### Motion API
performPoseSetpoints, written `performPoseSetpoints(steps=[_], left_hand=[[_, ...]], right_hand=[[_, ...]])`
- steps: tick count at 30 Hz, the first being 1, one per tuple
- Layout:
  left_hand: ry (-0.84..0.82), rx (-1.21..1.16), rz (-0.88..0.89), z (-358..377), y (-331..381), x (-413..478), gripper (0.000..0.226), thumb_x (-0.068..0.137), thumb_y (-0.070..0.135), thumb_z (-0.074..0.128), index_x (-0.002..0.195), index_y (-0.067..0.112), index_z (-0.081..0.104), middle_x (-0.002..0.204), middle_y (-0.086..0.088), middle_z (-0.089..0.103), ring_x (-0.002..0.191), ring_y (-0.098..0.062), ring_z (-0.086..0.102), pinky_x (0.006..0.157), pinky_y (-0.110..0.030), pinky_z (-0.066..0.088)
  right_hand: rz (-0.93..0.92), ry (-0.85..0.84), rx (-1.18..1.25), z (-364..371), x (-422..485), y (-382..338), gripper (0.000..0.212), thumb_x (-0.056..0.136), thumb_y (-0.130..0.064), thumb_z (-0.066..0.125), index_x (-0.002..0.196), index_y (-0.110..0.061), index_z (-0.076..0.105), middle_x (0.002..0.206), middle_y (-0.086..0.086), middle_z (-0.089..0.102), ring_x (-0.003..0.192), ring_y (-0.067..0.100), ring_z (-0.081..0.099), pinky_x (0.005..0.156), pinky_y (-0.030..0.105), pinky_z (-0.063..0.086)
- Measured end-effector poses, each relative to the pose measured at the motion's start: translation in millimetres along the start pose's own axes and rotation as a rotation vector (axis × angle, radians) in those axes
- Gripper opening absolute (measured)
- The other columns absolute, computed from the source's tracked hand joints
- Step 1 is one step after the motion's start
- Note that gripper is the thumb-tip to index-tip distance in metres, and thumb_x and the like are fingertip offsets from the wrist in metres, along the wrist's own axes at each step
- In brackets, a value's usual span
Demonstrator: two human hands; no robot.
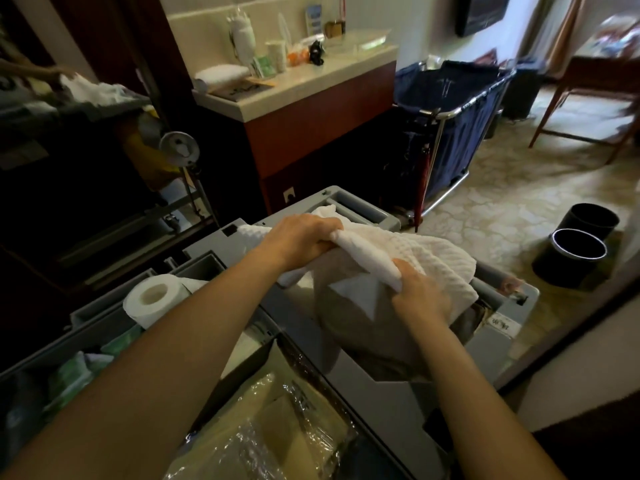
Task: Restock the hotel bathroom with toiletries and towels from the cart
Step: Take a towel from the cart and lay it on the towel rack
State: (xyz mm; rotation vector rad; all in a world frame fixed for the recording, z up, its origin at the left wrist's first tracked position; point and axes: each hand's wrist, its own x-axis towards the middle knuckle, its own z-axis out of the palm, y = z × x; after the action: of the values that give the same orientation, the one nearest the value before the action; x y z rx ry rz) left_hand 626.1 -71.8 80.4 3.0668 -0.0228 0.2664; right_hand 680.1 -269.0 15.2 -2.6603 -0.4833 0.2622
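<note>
Your left hand [304, 237] and right hand [420, 292] both grip a soft, light white towel [426, 258] by its bunched edge over the cart [363, 209].

"What's standing on that patterned floor [502, 209]?"

"A blue fabric hamper [460, 140] slung in a chrome frame, over near the wall."

"And off to the right?"

"A round black bin with a shiny rim [561, 271], and a plain black bin [585, 216] just behind it, the two close enough that they may be touching."

"Anything farther back?"

"A wooden table [595, 76] on slanted legs, whatever lies on it too blurred to make out. A dark screen [485, 8] hangs on the wall above."
</note>
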Motion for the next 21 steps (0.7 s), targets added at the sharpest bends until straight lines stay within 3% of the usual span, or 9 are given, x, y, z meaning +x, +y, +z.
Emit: performPoseSetpoints(steps=[3, 7, 13, 17, 21], left_hand=[[0.071, -0.035, -0.078, -26, 3, -5, 0.025, 0.094, 0.031, 0.052, 0.116, 0.019, 0.058, 0.106, -0.008, 0.066, 0.096, -0.03, 0.06, 0.076, -0.042, 0.048], [0.124, -0.074, -0.156, -61, -9, -21, 0.019, 0.093, 0.03, 0.054, 0.111, 0.024, 0.057, 0.102, -0.006, 0.065, 0.092, -0.029, 0.061, 0.077, -0.045, 0.05], [0.276, -0.053, -0.263, -124, -21, -59, 0.017, 0.093, 0.027, 0.051, 0.109, 0.023, 0.054, 0.099, -0.005, 0.063, 0.087, -0.027, 0.06, 0.071, -0.039, 0.05], [0.454, -0.026, -0.322, -168, -27, -97, 0.02, 0.094, 0.03, 0.049, 0.11, 0.02, 0.055, 0.099, -0.002, 0.063, 0.089, -0.021, 0.059, 0.073, -0.036, 0.048], [0.548, -0.038, -0.396, -200, -31, -135, 0.029, 0.096, 0.033, 0.046, 0.117, 0.016, 0.055, 0.11, -0.01, 0.063, 0.1, -0.027, 0.059, 0.082, -0.039, 0.045]], right_hand=[[-0.059, 0.166, -0.005, -31, 1, -15, 0.042, 0.097, -0.028, 0.046, 0.138, -0.033, 0.039, 0.132, 0.011, 0.052, 0.117, 0.032, 0.051, 0.088, 0.043, 0.044], [-0.219, 0.221, -0.057, -77, 5, -44, 0.023, 0.094, -0.034, 0.047, 0.114, -0.033, 0.057, 0.11, 0.009, 0.064, 0.102, 0.035, 0.06, 0.075, 0.04, 0.042], [-0.459, 0.252, -0.183, -144, -19, -103, 0.019, 0.093, -0.037, 0.049, 0.106, -0.03, 0.061, 0.101, 0.006, 0.064, 0.096, 0.032, 0.061, 0.07, 0.036, 0.037], [-0.637, 0.183, -0.211, -179, -46, -139, 0.021, 0.09, -0.037, 0.055, 0.104, -0.023, 0.063, 0.093, 0.001, 0.065, 0.086, 0.023, 0.062, 0.076, 0.038, 0.049], [-0.768, 0.002, -0.1, -199, -73, -171, 0.025, 0.087, -0.031, 0.062, 0.108, -0.018, 0.066, 0.1, 0.002, 0.067, 0.092, 0.02, 0.063, 0.089, 0.041, 0.05]])
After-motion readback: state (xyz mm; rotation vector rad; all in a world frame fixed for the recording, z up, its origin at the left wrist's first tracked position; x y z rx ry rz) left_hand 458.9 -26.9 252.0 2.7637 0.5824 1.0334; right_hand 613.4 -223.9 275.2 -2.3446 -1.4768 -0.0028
